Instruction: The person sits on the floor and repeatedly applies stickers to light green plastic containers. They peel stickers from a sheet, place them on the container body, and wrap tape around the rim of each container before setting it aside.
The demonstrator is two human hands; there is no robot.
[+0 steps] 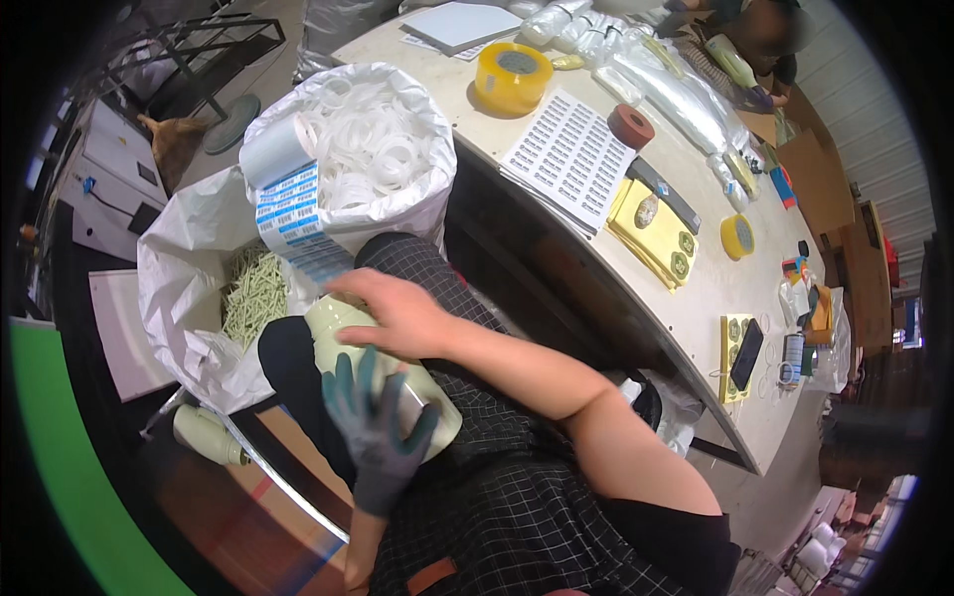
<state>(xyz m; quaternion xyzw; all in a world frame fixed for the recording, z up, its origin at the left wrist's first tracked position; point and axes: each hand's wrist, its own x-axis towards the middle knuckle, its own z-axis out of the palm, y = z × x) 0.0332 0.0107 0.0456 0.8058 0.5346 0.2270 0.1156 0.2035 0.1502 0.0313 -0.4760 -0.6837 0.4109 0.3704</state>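
A pale green plastic bottle [437, 409] lies slanted across my lap, its narrower end toward the bags. My left hand [376, 417], in a grey and teal glove, grips its lower part with fingers spread and thumb apart. Bare and curved over the bottle's upper part, my right hand [402, 316] has its thumb and fingers on either side. A pale patch shows on the bottle beside the glove, but I cannot make out what it is. A strip of blue and white labels [288, 204] hangs from a white roll [280, 151] just beyond my right fingers.
White sacks hold clear plastic rings [373, 149] and light green sticks [256, 298]. Another pale bottle [206, 434] lies at lower left. On the table [676, 318] are yellow tape [512, 77], label sheets [568, 149], yellow packets [646, 233] and a phone [745, 355]. Another person [765, 45] works at its far side.
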